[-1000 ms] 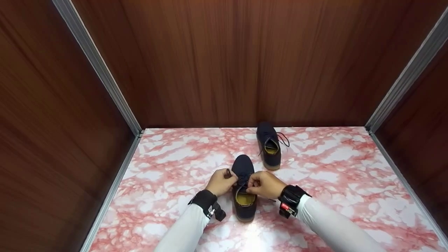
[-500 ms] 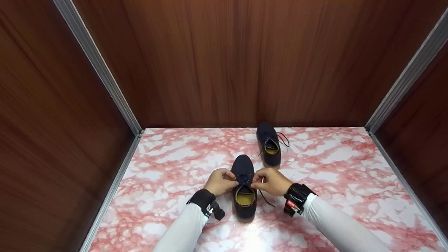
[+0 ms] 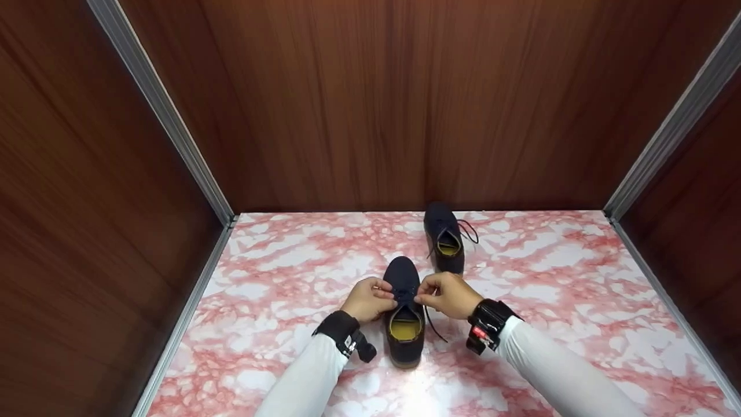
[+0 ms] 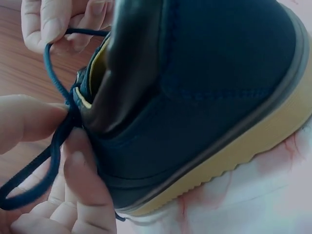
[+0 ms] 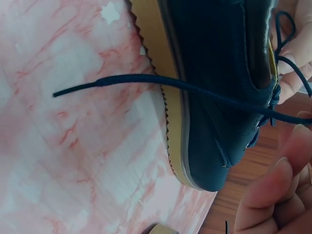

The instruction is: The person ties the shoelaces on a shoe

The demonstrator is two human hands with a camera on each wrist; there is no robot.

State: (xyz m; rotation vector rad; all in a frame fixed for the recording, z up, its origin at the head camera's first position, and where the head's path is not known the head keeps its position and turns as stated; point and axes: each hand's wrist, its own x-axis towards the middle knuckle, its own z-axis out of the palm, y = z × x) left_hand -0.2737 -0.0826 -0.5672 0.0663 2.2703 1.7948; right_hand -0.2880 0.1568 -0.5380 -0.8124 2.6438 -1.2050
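Observation:
A dark navy lace-up shoe point(image 3: 401, 275) with a yellow insole lies toe away between both hands. My left hand point(image 3: 366, 301) is at the left of its laces. In the left wrist view, thumb and finger pinch the base of a blue lace loop point(image 4: 29, 197), close against the shoe's opening. Opposite it, my right hand point(image 3: 448, 295) pinches another part of the lace between thumb and forefinger. From those fingers a loose lace end point(image 5: 185, 87) runs across the shoe's side, its tip out over the surface in the right wrist view. The knot is partly hidden by fingers.
The matching shoe point(image 3: 438, 217) stands behind and to the right, close to the back wall, its laces point(image 3: 469, 230) loose. Brown wood-grain panels point(image 3: 370, 104) with grey metal corner strips point(image 3: 173, 116) enclose the red-and-white marbled surface point(image 3: 278, 289) on the visible sides.
My right hand has moved slightly up and away from the shoe's middle, and the lace end now trails at the shoe's right. The left hand has turned slightly; the shoe stays in place.

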